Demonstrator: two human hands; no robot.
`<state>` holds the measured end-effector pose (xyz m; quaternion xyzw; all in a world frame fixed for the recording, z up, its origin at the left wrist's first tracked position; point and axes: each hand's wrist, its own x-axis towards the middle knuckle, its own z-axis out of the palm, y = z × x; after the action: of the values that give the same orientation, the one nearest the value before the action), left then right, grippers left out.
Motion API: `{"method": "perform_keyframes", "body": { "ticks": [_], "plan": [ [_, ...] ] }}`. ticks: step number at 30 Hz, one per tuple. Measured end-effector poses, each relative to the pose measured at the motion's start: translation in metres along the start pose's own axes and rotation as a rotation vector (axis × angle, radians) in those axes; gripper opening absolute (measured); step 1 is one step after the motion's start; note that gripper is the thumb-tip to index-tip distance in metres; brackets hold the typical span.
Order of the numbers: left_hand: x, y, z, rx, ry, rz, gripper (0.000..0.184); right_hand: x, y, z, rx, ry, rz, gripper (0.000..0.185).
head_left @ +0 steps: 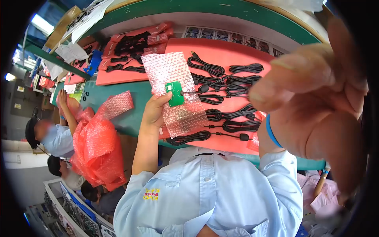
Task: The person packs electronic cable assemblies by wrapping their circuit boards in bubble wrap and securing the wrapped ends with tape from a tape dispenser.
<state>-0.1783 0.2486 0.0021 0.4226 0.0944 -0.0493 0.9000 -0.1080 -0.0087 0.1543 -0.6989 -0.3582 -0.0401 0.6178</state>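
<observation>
A green circuit board (176,98) lies against a clear bubble-wrap sheet (166,65), and my left hand (155,108) pinches both at their left side, thumb on the board. A black cable (192,92) runs from the board's right edge toward the coiled black cables (207,65) on the pink foam sheet (221,49). Close to the camera at the right, my right hand (312,98) is raised, large and slightly blurred, with a blue band at its wrist. Its fingers are bent and apart, and nothing shows between them.
Pink bubble wrap (96,146) bulges at the left beside a co-worker (57,138). More black cables (132,45) lie on pink wrap at the back left. A green shelf edge (221,12) crosses above the green table (134,114). Other people sit at the lower left and right.
</observation>
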Motion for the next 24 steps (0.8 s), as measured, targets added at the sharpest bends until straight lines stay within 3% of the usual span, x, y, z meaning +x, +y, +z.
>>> {"method": "perform_keyframes", "body": {
  "ticks": [8,12,14,17,21,24],
  "plan": [
    [0.005,-0.008,-0.008,0.071,-0.021,0.071,0.036,-0.018,0.005,0.015,0.007,-0.080,0.023,0.025],
    [0.002,0.001,-0.004,-0.053,-0.002,-0.028,0.036,0.020,0.015,0.037,-0.002,-0.138,0.023,0.021],
    [0.004,0.002,-0.006,-0.053,-0.012,-0.047,0.037,0.012,0.075,0.050,-0.232,-0.411,0.060,0.026],
    [0.004,0.001,-0.009,-0.033,0.002,-0.051,0.037,-0.004,0.118,0.064,-0.420,-0.553,-0.119,0.022],
    [0.007,-0.001,-0.010,-0.002,0.012,-0.047,0.036,-0.005,0.142,0.065,-0.418,-0.677,0.026,0.020],
    [0.005,0.000,-0.014,-0.031,-0.046,-0.031,0.032,0.003,0.149,0.061,-0.043,-0.699,0.398,0.030]
  ]
}}
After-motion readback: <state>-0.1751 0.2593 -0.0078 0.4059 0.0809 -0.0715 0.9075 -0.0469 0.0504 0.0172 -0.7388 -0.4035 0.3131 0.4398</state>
